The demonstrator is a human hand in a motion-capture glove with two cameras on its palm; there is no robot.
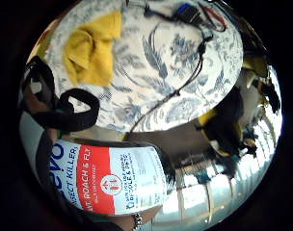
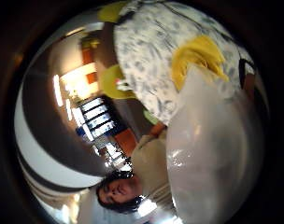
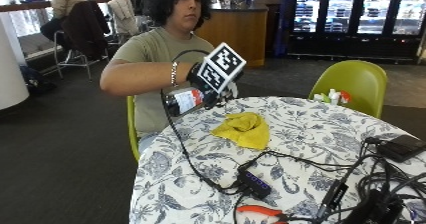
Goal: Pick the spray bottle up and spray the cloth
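Observation:
A spray bottle (image 3: 184, 100) with a red and white label is held in the air over the near edge of the table (image 3: 313, 134), lying almost on its side. My gloved right hand (image 3: 200, 80) grips it around the top. Its label (image 1: 113, 180) fills the little finger side palm view, and its pale translucent top (image 2: 212, 158) sits close in the thumb side palm view. A crumpled yellow cloth (image 3: 245, 129) lies on the patterned tablecloth just below and to the right of the bottle; both palm views also show the cloth (image 1: 91, 48) (image 2: 198, 58).
Black cables and a USB hub (image 3: 255, 183) run across the front of the table, with orange-handled pliers (image 3: 259, 211) at its edge. A black device (image 3: 403, 146) lies at the right. A green chair (image 3: 353, 81) stands behind the table.

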